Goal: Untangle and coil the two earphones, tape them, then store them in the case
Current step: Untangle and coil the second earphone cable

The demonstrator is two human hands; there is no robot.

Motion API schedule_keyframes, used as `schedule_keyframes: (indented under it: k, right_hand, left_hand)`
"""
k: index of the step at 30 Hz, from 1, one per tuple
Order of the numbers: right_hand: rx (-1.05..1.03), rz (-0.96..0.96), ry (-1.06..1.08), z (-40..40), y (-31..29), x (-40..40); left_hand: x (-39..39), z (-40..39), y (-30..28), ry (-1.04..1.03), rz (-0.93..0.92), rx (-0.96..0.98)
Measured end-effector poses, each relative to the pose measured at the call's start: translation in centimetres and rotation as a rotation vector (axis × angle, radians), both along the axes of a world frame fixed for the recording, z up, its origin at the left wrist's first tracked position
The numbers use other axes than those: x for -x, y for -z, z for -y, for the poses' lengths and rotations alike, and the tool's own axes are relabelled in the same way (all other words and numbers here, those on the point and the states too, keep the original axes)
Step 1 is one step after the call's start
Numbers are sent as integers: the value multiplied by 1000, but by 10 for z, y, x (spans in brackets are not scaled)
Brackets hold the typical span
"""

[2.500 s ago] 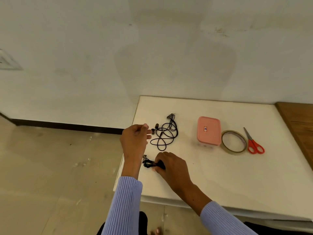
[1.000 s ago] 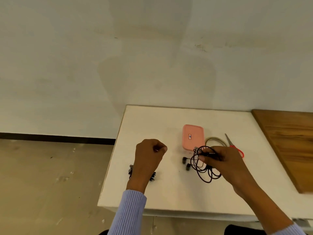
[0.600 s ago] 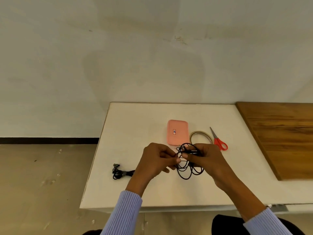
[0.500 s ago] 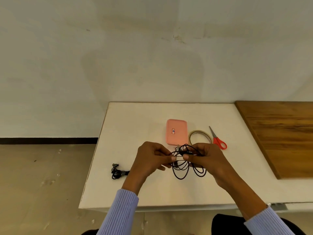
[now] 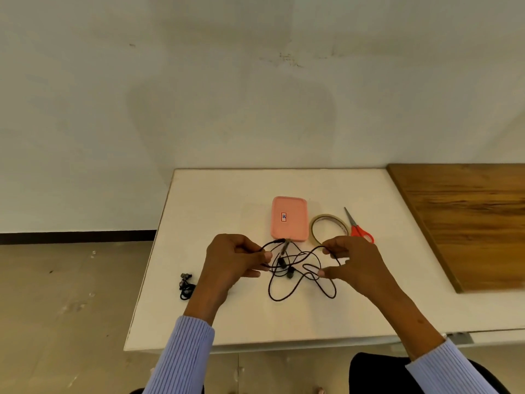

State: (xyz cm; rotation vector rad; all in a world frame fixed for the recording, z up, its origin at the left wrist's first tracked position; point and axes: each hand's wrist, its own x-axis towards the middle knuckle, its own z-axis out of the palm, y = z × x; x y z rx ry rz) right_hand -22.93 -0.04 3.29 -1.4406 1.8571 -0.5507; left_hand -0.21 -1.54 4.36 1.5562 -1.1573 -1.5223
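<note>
At frame centre I see my left hand (image 5: 233,260) and right hand (image 5: 352,263) each pinching the black earphone (image 5: 295,268), its thin cord spread in loose tangled loops above the worktop (image 5: 369,314), two buds dangling mid-tangle, below the pink case (image 5: 289,218).

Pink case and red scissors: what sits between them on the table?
In the head view, a roll of clear tape lies flat between the pink case and the red scissors.
</note>
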Motion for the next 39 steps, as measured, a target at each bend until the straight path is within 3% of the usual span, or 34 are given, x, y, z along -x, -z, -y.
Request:
schedule_keyframes:
  k: [2,7,12,14,19,25,30,35,39]
  right_hand:
    - [84,-47,-37,-3,-3,-7]
    - [317,76,-178,-9,-21,-36]
    - [521,103,-63,-14,-28,-42]
    - [582,34,-136,-13,-28,-42]
    - [552,-129,-376,-12,-15,-51]
    - [580,-43,-361,-4,-14,-47]
    - [567,-23,-367,3,-12,-31]
    - [522,-10,-321,9,-10,-20]
    - [324,120,-383,6,-14,-31]
  left_hand:
    - [4,-1,-2,9,-26,-7]
    - [10,-1,-8,17,-106,-33]
    - [11,-2,-11,-14,-123,-31]
    - [10,-2,-12,-31,-130,-32]
    - [12,-1,-18,-34,-241,-76]
    - [15,1,-18,-67,-360,-201]
    - [6,6,-16,-343,-591,-223]
    - [0,0,-12,-164,-241,21]
    - [4,-1,-13,-105,-214,71]
